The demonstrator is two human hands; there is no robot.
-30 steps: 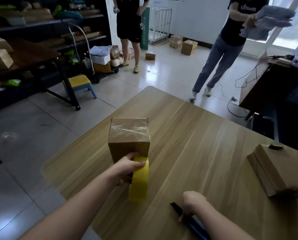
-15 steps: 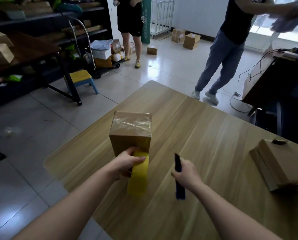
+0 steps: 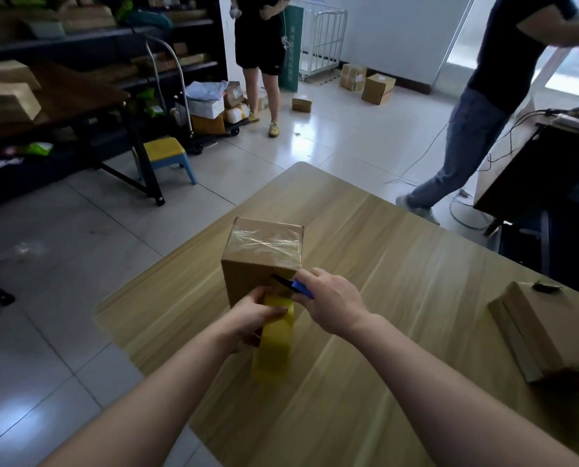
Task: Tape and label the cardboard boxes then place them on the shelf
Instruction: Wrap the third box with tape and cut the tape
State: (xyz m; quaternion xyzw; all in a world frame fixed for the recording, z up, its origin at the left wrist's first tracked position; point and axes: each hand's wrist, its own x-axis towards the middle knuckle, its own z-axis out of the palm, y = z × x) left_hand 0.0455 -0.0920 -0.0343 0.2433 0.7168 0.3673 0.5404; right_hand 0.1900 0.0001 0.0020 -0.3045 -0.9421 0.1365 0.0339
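Box [image 3: 261,261] stands upright on the table [image 3: 416,264], just beyond both hands. Nearest, the roll [image 3: 273,342] is held on edge by the left hand [image 3: 251,318], fingers curled over its top. The right hand [image 3: 332,305] grips a cutter [image 3: 290,284], blade aimed left across the box's near face, just above the left fingers.

Hazard: a slip here would likely nick those fingers or score the cardboard. If tension drops, the cut would probably tear ragged. Nothing braces the box, so a hard pull on the roll could tip it. Its top is already taped.
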